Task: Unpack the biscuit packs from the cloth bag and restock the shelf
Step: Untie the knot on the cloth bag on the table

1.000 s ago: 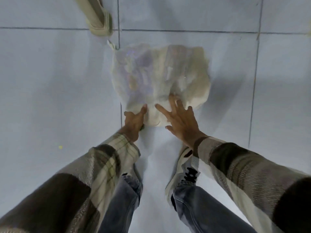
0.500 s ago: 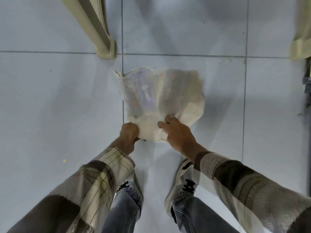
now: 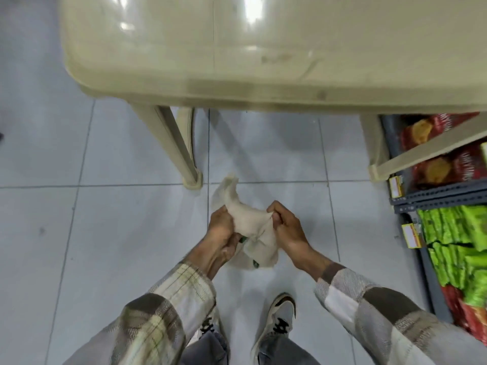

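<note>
– Two hands on the cloth bag (image 3: pixel 248 223), yes?

– Yes. The left hand (image 3: pixel 222 228) has its fingers curled tight round a bunch of the fabric. The right hand (image 3: pixel 286 227) is closed too, pinching the opposite edge w/ thumb & fingers. Neither one holds a pack.

– Where's the bag, exactly?

– Up between the two hands, in front of the person & above the floor (image 3: pixel 105 219). It's lower than the tabletop (image 3: pixel 263 48) and well apart from the shelf (image 3: pixel 442 199) on the right.

– Anything in it?

– It looks limp & crumpled, no boxy bulge. Two small green bits (image 3: pixel 255 263) show at the lower folds; print or contents, can't tell.

– So how far along, approx.?

– Judging by the slack fabric, the unpacking is prob. finished or nearly so. The shelf carries red packs (image 3: pixel 432 167) on the upper level & green packs (image 3: pixel 453 233) below, and the rows look fairly full. Whether those came out of this bag isn't shown.

– What's left?

– Likely a check that the bag is really empty, then folding or stowing it. If a pack remains inside, it goes to the shelf.
</note>
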The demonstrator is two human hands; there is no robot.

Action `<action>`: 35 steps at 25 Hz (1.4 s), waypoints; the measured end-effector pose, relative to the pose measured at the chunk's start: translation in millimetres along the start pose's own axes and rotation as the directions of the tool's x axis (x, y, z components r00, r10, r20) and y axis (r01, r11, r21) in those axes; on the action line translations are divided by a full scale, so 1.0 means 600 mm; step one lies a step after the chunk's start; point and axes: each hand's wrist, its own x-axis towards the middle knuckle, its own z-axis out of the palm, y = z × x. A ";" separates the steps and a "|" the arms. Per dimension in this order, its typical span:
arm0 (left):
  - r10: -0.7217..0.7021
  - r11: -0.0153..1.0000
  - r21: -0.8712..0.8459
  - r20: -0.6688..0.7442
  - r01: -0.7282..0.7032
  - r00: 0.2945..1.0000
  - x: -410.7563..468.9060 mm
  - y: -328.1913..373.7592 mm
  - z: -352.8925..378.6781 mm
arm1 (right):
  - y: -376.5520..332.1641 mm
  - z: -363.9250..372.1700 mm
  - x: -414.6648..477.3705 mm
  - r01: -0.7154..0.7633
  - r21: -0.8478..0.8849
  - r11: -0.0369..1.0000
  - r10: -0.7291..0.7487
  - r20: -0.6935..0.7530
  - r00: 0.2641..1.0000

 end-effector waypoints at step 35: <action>0.508 0.832 -0.034 0.445 -0.553 0.737 -0.793 0.758 0.555 | -1.017 -0.396 -0.288 0.675 0.335 0.657 -0.658 -0.181 0.731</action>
